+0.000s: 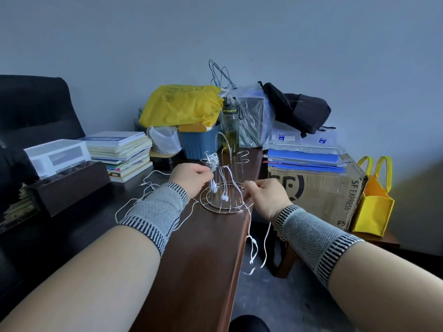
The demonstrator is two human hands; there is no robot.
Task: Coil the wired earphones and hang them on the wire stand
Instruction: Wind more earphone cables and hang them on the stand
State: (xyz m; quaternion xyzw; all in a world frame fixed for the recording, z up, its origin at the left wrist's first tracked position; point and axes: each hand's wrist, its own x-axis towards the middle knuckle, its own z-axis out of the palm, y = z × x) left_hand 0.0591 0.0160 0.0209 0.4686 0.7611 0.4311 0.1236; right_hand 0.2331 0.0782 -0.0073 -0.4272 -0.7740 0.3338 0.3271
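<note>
A gold wire stand (226, 195) with a round base and upright hooks sits near the right edge of the dark wooden table (199, 259). White wired earphones (224, 197) hang on it, with a coiled bundle on its left hook and earbuds dangling over the base. My left hand (191, 178) pinches the white cord beside that coil. To the right of the stand's base my right hand (266, 195) grips another stretch of white cord, which drops over the table edge in loose loops. More cord trails across the table to the left.
A stack of books (122, 153), a clear drawer box (56, 155) and a dark wooden tray (69, 185) stand at the left. Behind the stand are a blue bin (199, 142), a yellow bag (182, 105) and a water bottle (230, 125). A cardboard box (318, 188) stands right of the table.
</note>
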